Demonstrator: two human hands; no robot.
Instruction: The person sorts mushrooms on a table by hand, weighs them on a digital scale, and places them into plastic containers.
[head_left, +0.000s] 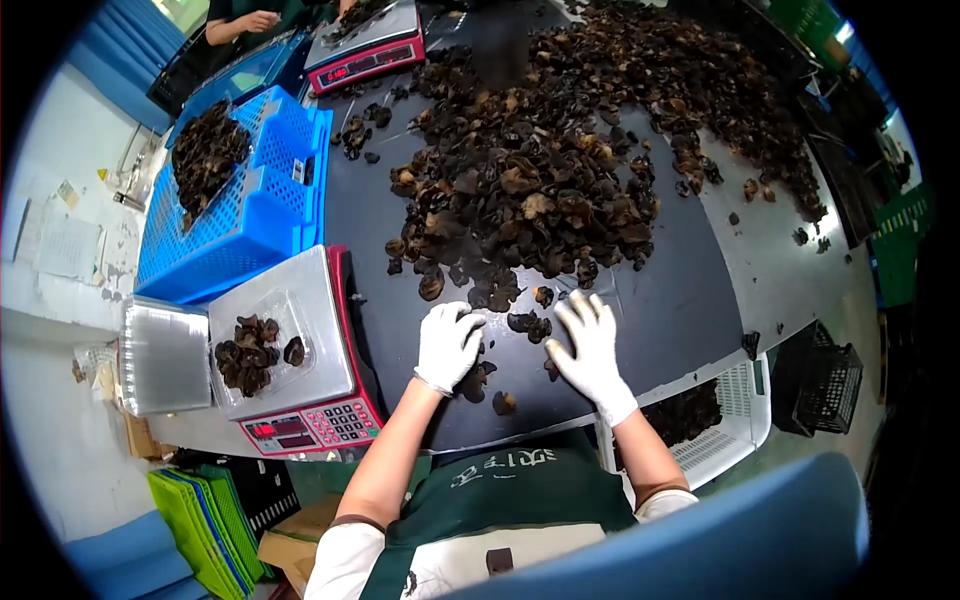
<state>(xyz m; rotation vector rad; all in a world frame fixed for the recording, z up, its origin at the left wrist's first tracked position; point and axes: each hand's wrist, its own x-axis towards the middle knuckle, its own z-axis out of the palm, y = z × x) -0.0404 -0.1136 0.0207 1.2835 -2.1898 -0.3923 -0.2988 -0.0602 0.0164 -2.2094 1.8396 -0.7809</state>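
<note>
My left hand (448, 346), in a white glove, rests on the dark tabletop with its fingers a little bent and apart. Just right of it lie a few loose wood ear mushrooms (476, 381). My right hand (588, 352), also gloved, is spread flat with nothing gripped in it. Between the hands are small dark wood ear pieces (530, 326). Beyond my fingertips rises a large heap of wood ear mushrooms (530, 190). On my left, a scale (333, 362) carries a clear plastic tray (300, 325) with some pieces in it.
Stacked clear trays (165, 358) stand beside the scale. A blue crate (290, 205) holds a filled tray behind it. Another scale (368, 63) is at the far side, near a co-worker's hand (262, 21). A white basket (745, 400) sits below the table's right edge.
</note>
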